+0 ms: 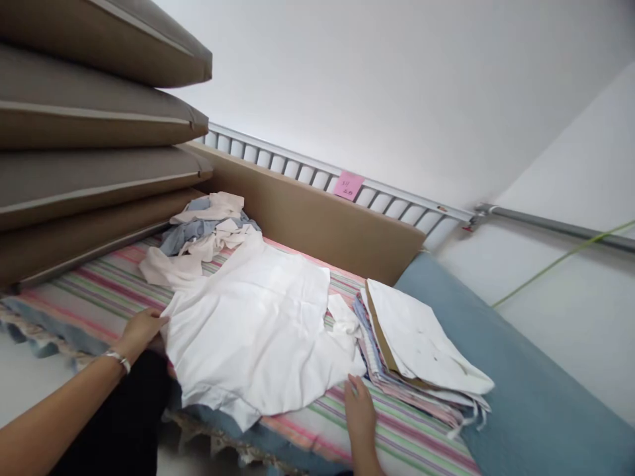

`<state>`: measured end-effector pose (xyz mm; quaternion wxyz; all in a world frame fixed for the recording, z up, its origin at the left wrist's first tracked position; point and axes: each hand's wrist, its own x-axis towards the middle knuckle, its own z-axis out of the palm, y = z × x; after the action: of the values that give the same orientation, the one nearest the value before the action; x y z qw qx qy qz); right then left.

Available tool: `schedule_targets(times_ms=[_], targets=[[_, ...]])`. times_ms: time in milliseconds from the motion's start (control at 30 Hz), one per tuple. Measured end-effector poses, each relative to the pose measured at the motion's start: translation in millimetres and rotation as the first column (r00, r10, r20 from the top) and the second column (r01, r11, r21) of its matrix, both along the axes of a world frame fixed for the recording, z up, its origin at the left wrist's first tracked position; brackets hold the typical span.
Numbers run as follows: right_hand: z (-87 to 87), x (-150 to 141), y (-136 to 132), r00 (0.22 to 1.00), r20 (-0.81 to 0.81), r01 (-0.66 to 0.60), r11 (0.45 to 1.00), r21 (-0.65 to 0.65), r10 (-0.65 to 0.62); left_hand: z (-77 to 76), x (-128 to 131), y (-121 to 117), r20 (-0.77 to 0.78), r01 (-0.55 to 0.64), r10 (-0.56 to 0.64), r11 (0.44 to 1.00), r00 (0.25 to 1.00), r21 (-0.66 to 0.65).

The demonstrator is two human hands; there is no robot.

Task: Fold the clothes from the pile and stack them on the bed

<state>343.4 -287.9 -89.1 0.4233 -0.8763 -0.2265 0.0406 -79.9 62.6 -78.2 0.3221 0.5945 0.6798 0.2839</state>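
A white shirt (253,324) lies spread out and lightly wrinkled on a striped bed sheet (104,281). My left hand (141,330) pinches its left edge between thumb and fingers. At the shirt's lower right corner, my right hand (360,404) is closed on the cloth, its fingertips partly hidden. Just right of the shirt rests a stack of folded clothes (421,337) with a white garment on top. Beyond the shirt's far left side lies a loose heap of pale pink and grey-blue garments (208,225).
Thick brown cushion-like slabs (99,125) are piled at the left. A brown board (307,211) stands along the back before a metal rail (268,158) with a pink note (348,185). Blue fabric (516,363) covers the right side. A grey pole (550,225) runs along the wall.
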Motion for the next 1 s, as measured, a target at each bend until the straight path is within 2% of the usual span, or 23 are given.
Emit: schedule_targets(times_ms=[67,133,200,233,267,333,433,467,533,633,800,900,1000], targets=[[4.2,1,-7,0.995,-0.076,0.064,0.996,0.068,-0.059,-0.5,-6,1,-0.077,-0.056,0.059,0.997,0.995,0.050],[5.5,-1,-12,0.984,-0.145,0.121,0.986,0.112,-0.104,5.4,-8,-2,-0.101,-0.098,0.109,0.989,0.989,0.112],[4.7,-6,-14,0.963,-0.241,0.161,0.972,0.174,-0.116,13.5,-3,-10,-0.137,-0.022,0.061,0.963,0.989,0.267],[4.4,-9,-14,0.953,-0.283,0.165,0.965,0.205,-0.103,16.8,1,-17,-0.176,0.074,-0.008,0.927,0.984,0.369],[4.7,-13,-13,0.938,-0.338,0.165,0.957,0.239,-0.077,18.7,7,-26,-0.229,0.194,-0.095,0.865,0.969,0.462],[8.4,-22,-9,0.867,-0.498,0.171,0.938,0.303,0.003,17.4,22,-51,-0.354,0.429,-0.262,0.705,0.898,0.565],[19.2,-32,0,0.690,-0.717,0.188,0.933,0.307,0.097,5.3,45,-96,-0.499,0.647,-0.414,0.537,0.762,0.542],[22.8,-33,2,0.651,-0.752,0.173,0.942,0.287,0.109,0.9,53,-111,-0.543,0.698,-0.441,0.497,0.715,0.515],[27.6,-34,6,0.631,-0.766,0.110,0.963,0.245,0.123,-4.4,67,-134,-0.605,0.770,-0.478,0.441,0.637,0.461],[28.4,-32,9,0.622,-0.770,0.054,0.972,0.227,0.145,-0.2,89,-151,-0.623,0.810,-0.520,0.420,0.584,0.408],[22.7,-30,9,0.617,-0.775,0.114,0.959,0.260,0.137,11.1,127,-147,-0.615,0.835,-0.572,0.446,0.543,0.323],[19.7,-28,6,0.613,-0.780,0.196,0.932,0.304,0.126,3.7,139,-143,-0.663,0.867,-0.572,0.419,0.483,0.269],[19.4,-28,6,0.612,-0.785,0.289,0.896,0.337,0.098,-6.9,140,-141,-0.700,0.879,-0.544,0.383,0.463,0.283]])
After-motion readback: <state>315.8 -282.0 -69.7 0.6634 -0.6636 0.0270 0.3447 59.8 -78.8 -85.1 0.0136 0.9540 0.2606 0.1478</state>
